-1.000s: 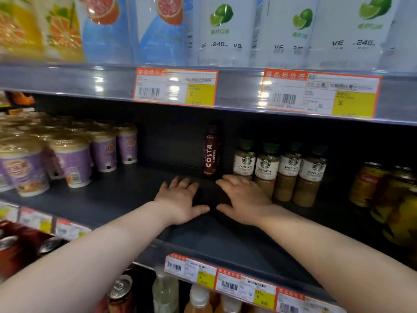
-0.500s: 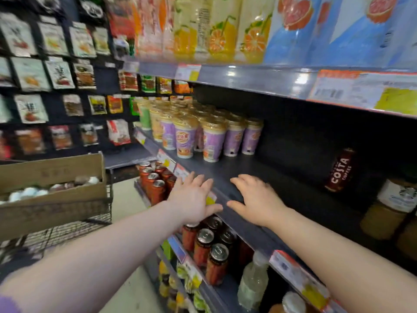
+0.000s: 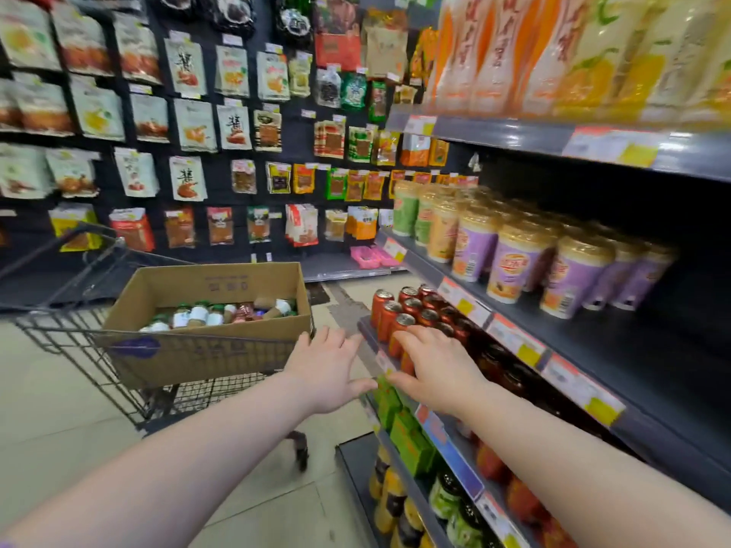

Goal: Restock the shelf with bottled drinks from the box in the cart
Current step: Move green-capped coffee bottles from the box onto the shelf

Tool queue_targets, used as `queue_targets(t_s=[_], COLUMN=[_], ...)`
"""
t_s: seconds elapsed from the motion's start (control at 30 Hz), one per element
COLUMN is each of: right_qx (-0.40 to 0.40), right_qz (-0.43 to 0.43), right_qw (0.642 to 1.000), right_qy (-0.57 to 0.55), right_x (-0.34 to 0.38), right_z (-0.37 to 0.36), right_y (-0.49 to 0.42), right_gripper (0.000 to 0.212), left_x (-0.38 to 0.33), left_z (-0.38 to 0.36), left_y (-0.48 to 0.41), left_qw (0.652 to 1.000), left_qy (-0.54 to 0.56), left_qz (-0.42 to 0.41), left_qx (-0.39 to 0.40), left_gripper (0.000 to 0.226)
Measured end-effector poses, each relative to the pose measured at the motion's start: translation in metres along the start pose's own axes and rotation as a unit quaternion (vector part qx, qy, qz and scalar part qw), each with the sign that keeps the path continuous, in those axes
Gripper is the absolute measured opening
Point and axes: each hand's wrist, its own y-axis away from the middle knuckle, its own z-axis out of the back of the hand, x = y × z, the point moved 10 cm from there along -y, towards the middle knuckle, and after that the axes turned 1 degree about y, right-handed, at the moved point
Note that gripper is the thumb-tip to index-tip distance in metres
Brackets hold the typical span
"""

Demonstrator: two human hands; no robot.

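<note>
A brown cardboard box sits in a wire shopping cart at the left, with several bottled drinks lying inside. My left hand is empty with fingers spread, just right of the box's near corner. My right hand is also empty and spread, in front of the red cans. The dark shelf at the right has a bare stretch beyond the purple cups.
Hanging snack packets fill the wall behind the cart. Juice cartons line the top shelf. Green cartons and jars stand on lower shelves. Tiled floor lies left of the shelving.
The view has swung left from the shelf to the cart. Both empty hands have left the shelf surface and moved left toward the box.
</note>
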Motion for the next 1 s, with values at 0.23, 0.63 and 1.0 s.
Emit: queue_targets(t_s=[0.23,0.63,1.0], right_qx=[0.045,0.110,0.128], right_qz=[0.048,0.104,0.214], right_qw=[0.998,0.987,0.966], right_qy=[-0.024,-0.049,-0.069], right_x=[0.110,0.188,0.222], right_z=[-0.052,-0.123,-0.168], right_y=[-0.073,-0.183,-0.336], right_gripper=[0.068,0.065,0.069], left_x=[0.145,0.278,0.392], left_z=[-0.040,-0.087,-0.089], left_y=[0.035,0.050,-0.038], left_qw=[0.994,0.974,0.949], left_qy=[0.020,0.037,0.025], left_qz=[0.092,0.210,0.302], left_qx=[0.047,0.077,0.090], left_gripper=[0.085,0.086,0.083])
